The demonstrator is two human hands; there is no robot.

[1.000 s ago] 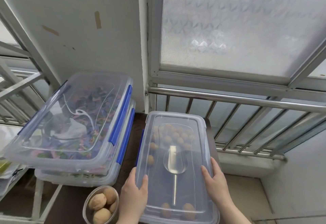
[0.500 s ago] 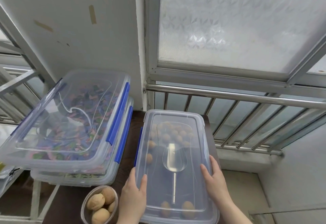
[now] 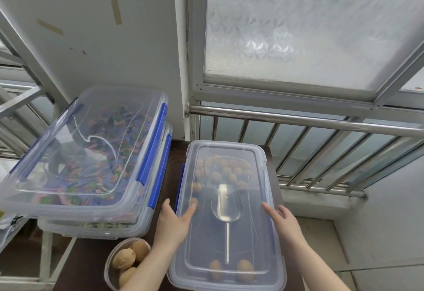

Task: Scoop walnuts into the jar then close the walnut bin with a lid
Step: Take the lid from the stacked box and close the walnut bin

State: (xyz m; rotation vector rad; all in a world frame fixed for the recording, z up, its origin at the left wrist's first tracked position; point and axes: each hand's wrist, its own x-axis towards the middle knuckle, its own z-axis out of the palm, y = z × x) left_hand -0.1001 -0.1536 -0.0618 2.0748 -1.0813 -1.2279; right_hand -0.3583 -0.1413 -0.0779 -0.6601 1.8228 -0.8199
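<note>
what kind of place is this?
Probably a home balcony or window nook used for storage: a frosted window above a metal railing, with stacked plastic bins on a dark table.

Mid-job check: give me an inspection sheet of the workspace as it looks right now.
Surface: dark table, mostly covered.
Job's things: lid lies on walnut bin; metal scoop and walnuts inside; jar holds walnuts, uncovered.
Clutter: two stacked bins with blue latches, colourful contents.
Grips: left hand and right hand rest on the lid's long edges, fingers spread.
Cables: nothing seen.
Surroundings: frosted window, metal railing, white wall.
</note>
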